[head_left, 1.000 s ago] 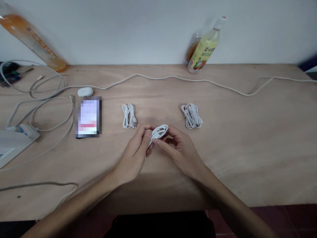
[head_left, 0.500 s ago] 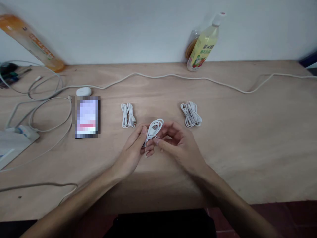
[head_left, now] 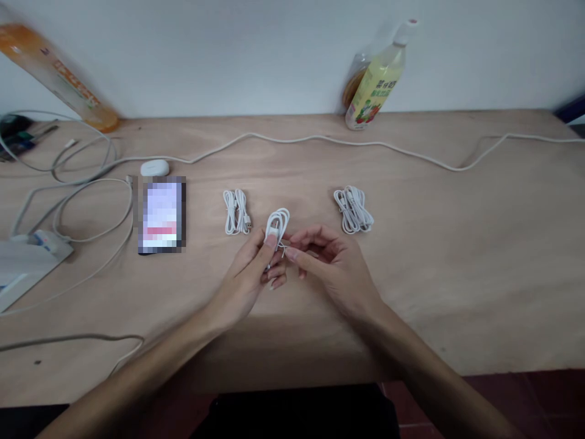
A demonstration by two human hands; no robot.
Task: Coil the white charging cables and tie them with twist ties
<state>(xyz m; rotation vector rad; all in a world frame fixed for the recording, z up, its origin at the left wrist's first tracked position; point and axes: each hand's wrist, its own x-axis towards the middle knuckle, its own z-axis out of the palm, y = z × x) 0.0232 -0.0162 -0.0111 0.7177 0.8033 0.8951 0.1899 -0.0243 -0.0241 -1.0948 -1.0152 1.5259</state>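
Note:
My left hand is closed around a coiled white USB cable, its thumb pressing on the coil. The cable's loops stick up above the thumb, and the lower part is hidden in the fingers. From the coil's right side a thin white twist tie sticks out. My right hand pinches at the end of this tie between thumb and forefinger. On the table behind my hands lie two tied bundles of white cable, a left bundle with a USB plug showing and a right bundle.
A phone and a white earbud case lie to the left, near loose cables and a power strip. A long white cord crosses the back. By the wall stand a yellow bottle and an orange bottle.
The coiled cable has tilted left and more upright in my left hand. My right hand's fingers have moved off the coil to the tie, which now stands out more clearly.

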